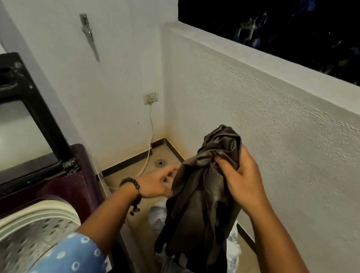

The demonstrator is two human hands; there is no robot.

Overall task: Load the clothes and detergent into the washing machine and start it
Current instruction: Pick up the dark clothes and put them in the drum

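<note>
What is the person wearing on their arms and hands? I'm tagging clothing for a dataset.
The left hand is bare, with a dark beaded bracelet at the wrist and a light blue sleeve with white ring dots on the upper arm. The right hand and forearm are bare; no sleeve shows clearly.
</note>
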